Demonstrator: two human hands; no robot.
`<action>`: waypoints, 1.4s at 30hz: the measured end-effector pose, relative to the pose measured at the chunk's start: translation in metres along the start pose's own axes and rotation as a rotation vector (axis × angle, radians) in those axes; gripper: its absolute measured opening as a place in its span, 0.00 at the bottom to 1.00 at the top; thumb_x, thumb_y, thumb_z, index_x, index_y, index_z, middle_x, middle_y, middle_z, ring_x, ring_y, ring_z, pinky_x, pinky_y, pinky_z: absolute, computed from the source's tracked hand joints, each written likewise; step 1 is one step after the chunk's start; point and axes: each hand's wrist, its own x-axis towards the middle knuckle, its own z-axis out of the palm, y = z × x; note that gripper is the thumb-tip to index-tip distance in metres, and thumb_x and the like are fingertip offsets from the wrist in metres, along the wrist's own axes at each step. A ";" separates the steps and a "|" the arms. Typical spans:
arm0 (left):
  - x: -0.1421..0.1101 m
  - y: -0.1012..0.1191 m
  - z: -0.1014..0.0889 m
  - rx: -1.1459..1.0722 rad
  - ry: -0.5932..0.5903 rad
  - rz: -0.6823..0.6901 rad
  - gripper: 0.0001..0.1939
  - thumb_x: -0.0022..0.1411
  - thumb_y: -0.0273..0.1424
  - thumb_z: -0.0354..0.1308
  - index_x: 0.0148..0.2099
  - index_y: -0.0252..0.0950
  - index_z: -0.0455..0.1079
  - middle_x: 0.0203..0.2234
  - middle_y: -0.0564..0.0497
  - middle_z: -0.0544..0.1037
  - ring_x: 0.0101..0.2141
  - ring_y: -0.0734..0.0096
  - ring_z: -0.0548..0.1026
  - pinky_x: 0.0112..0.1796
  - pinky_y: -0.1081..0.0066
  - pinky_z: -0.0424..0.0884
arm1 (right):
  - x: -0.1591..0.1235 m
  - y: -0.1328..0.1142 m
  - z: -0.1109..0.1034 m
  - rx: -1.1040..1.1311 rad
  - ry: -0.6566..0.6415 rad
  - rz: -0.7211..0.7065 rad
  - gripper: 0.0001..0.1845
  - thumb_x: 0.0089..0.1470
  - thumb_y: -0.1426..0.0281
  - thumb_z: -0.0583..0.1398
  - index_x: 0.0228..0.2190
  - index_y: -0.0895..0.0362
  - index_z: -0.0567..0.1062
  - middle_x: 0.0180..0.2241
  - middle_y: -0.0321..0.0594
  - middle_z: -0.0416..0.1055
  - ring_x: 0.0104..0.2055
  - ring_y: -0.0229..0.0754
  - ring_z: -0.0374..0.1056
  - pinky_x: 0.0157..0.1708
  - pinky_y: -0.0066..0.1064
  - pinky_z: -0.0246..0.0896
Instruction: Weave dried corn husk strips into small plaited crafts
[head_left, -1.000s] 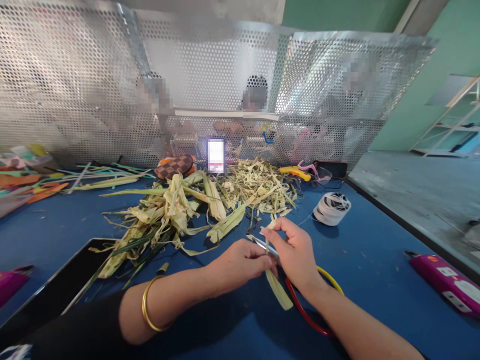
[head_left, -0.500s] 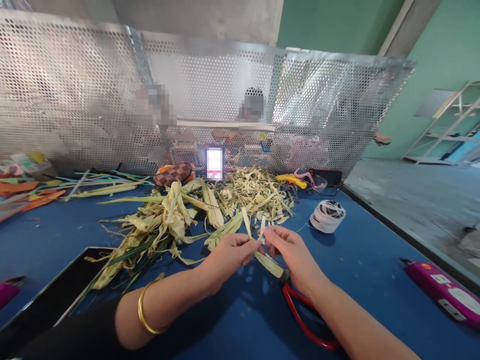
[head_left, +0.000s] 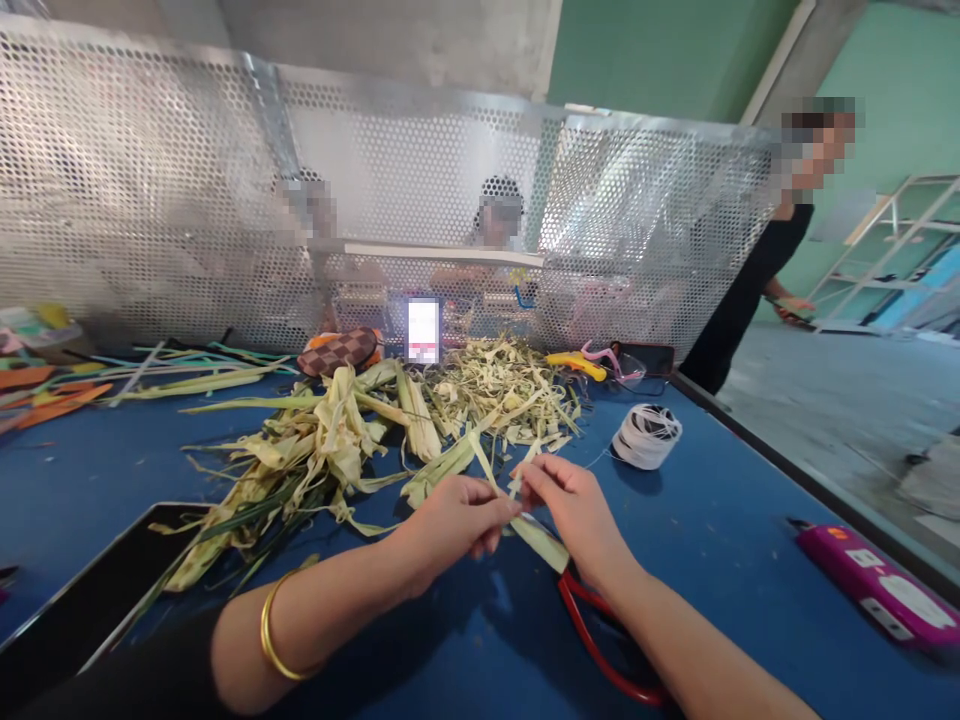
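My left hand [head_left: 457,520] pinches a pale green strip of corn husk [head_left: 484,462] between thumb and forefinger. The same piece seems to reach down to the right, where its wider end [head_left: 546,548] shows below my fingers. Close beside it, my right hand [head_left: 566,505] is closed at the fingertips on a narrow pale husk strip [head_left: 529,455]. What exactly lies between the fingertips is partly hidden. Red-handled scissors [head_left: 587,640] lie under my right hand and wrist, blades covered. White thread runs from a spool [head_left: 646,437] toward my right hand.
Behind my hands lie large corn husks [head_left: 341,425] and a heap of shredded husk [head_left: 506,390]. A lit phone [head_left: 423,330] stands before a perforated metal screen [head_left: 420,150]. A purple device [head_left: 874,580] lies right, a black tray [head_left: 97,590] left. A person [head_left: 757,270] stands beyond the table.
Both hands stay close together on the husk, with only small finger shifts. A person has come into view at the right, past the screen. My view has shifted slightly.
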 end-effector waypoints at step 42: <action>0.004 0.006 -0.009 -0.197 0.072 0.036 0.19 0.45 0.45 0.64 0.25 0.33 0.65 0.13 0.59 0.62 0.15 0.84 0.55 0.17 0.77 0.47 | -0.011 -0.015 -0.007 -0.881 -0.031 -0.681 0.12 0.60 0.71 0.51 0.26 0.56 0.70 0.23 0.36 0.71 0.29 0.39 0.66 0.46 0.38 0.51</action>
